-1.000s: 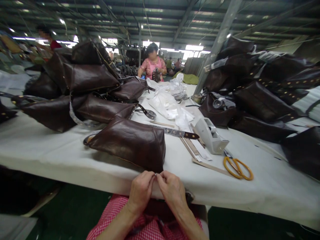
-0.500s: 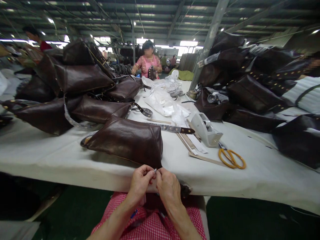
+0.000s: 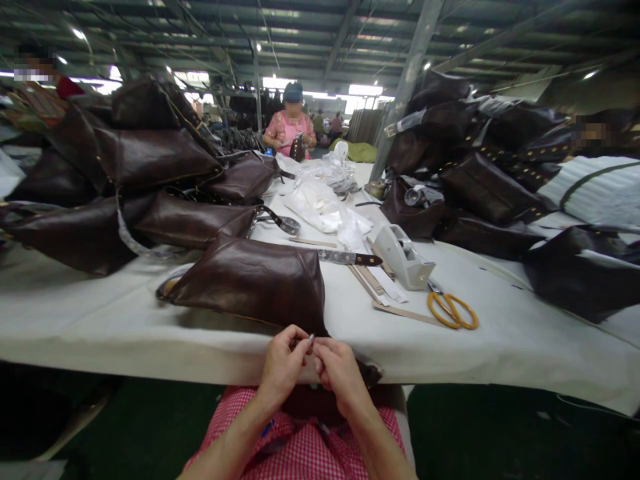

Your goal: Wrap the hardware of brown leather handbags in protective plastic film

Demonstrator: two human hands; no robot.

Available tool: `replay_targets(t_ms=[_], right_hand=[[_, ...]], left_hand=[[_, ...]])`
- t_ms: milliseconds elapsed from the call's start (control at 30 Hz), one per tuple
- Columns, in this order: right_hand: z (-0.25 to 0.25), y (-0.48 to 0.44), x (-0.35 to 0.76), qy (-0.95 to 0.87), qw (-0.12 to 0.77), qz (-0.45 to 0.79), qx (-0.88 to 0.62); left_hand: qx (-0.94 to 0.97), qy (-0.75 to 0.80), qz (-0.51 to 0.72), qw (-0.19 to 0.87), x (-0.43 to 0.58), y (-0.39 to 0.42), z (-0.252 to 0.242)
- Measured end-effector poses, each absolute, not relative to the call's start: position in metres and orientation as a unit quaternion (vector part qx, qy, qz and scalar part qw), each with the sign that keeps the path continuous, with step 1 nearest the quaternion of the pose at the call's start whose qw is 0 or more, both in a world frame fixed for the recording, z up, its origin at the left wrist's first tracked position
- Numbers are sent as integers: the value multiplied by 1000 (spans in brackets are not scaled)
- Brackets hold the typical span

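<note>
My left hand (image 3: 285, 363) is closed, with a small silvery piece (image 3: 311, 338) pinched at its fingertips. Against it, my right hand (image 3: 344, 370) has its fingers curled together; what they grip is hidden. Both hands are at the table's front edge, by the near right corner of a dark brown leather bag (image 3: 250, 280). This bag lies on its side, its studded strap (image 3: 350, 258) stretching to the right. Behind my right hand, a dark leather part (image 3: 370, 373) hangs at the edge, partly covered.
Scissors (image 3: 453, 310) with yellow handles lie right of a grey tape dispenser (image 3: 403, 257) and some paper strips (image 3: 375, 283). Brown bags are heaped at left (image 3: 155, 157) and right (image 3: 490, 187). Across the table, a person in pink (image 3: 289, 130) handles a brown item.
My right hand has turned a little and its fingers have shifted beside the silvery piece. The left keeps its pinch. The view has swung slightly to the right.
</note>
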State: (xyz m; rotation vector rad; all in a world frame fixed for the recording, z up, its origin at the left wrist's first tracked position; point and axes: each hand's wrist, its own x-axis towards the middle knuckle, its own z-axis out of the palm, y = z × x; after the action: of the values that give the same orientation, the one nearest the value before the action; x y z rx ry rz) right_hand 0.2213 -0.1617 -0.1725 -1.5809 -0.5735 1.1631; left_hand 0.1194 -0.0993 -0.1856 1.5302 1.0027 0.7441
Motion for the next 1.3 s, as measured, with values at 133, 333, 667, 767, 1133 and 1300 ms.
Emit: replay_targets(t_ms=[133,333,667,767,1133,1300], right_hand=[[-185,-161,221,-23,621,693,-364],[-205,-159,224,23,634,760,-138],[-222,-169,229,48,613,779,-121],[-218,-172,224,49,635,749,-184],[-220,-152,201,95,689,624,-357],[-227,-152,198,82,701,620,-343]], left_hand=[[670,434,321,509,118,-106,-179],[640,468,335,508,118,-110,-178],[720,421,318,452,112,-107,-185],[760,430,297,387,111,-108,-188],[705,425,277,495,110,-108,-178],[636,418,285,583,113,-106,-178]])
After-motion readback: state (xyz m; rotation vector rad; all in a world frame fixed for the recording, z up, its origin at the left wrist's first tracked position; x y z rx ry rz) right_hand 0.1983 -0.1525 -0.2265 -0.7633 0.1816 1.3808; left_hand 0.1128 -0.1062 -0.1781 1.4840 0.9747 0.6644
